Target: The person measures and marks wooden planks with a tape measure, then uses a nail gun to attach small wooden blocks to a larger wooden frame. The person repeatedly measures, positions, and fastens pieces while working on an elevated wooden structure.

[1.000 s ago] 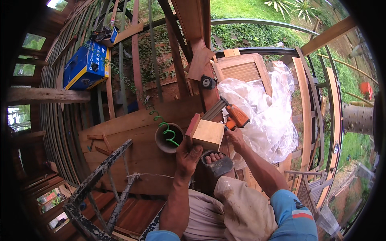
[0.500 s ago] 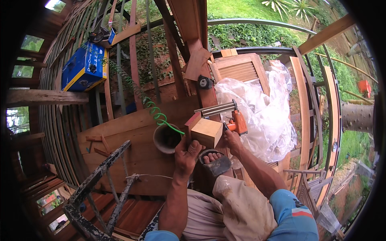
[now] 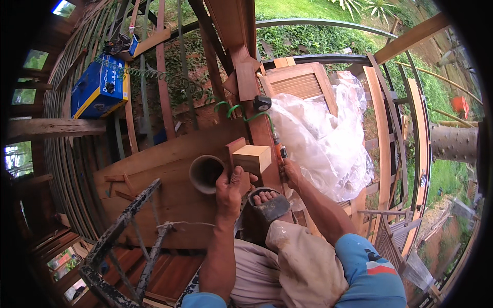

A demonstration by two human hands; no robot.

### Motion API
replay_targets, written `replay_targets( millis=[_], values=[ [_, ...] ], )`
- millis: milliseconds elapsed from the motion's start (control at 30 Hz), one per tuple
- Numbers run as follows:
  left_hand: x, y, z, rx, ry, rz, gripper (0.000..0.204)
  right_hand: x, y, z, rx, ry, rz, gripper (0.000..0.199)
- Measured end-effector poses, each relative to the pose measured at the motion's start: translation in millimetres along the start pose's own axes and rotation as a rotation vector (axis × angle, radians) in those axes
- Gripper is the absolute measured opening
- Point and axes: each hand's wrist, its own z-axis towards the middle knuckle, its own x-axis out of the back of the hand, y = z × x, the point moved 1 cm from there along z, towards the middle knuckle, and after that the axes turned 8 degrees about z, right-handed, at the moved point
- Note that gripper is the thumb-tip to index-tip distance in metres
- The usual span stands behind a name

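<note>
My left hand [image 3: 229,192] is closed round the lower side of a pale wooden block [image 3: 252,158] that has a reddish board [image 3: 234,147] against its left face. Just right of the block, my right hand [image 3: 292,173] grips an orange nail gun [image 3: 281,150]. A green coiled air hose [image 3: 239,112] runs to the gun's end; most of the gun is hidden by the hand or seen end-on. The gun is apart from the block. Below both hands, a sandalled foot [image 3: 272,204] rests on wood.
A round bucket [image 3: 206,173] stands left of my left hand. Beyond the block, a black tape measure [image 3: 262,103] sits by a reddish beam. Clear plastic sheeting [image 3: 323,138] covers louvred panels at right. A paint-spattered ladder [image 3: 123,226] is at lower left, a blue box [image 3: 100,88] at upper left.
The nail gun has swung away from behind the block and turned, so its hose end now shows on top. The hose has shifted right with it. My left hand and block moved slightly left.
</note>
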Motion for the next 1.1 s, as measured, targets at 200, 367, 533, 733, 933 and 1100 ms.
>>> replay_targets(
  millis=[200, 367, 533, 733, 933, 1100],
  values=[
    [9, 2, 2, 0.046, 0.120, -0.090, 0.050, 33, 15, -19, 0.112, 0.061, -0.242, 0.017],
    [17, 3, 7, 0.119, 0.124, -0.044, 0.049, 34, -2, -49, 0.491, -0.071, -0.314, 0.017],
    [27, 4, 12, 0.176, 0.099, 0.091, 0.046, 10, -23, -91, 0.736, -0.239, -0.371, 0.020],
    [12, -11, 14, 0.252, -0.005, 0.267, 0.049, -50, -40, -147, 1.243, -0.417, -0.713, 0.088],
    [-5, -5, 9, 0.344, -0.134, 0.084, 0.046, -69, -65, -160, 1.459, -0.381, -0.985, 0.084],
    [-21, -5, 9, 0.366, -0.307, 0.041, 0.049, -50, -65, -147, 1.289, -0.427, -1.025, 0.069]
  ],
)
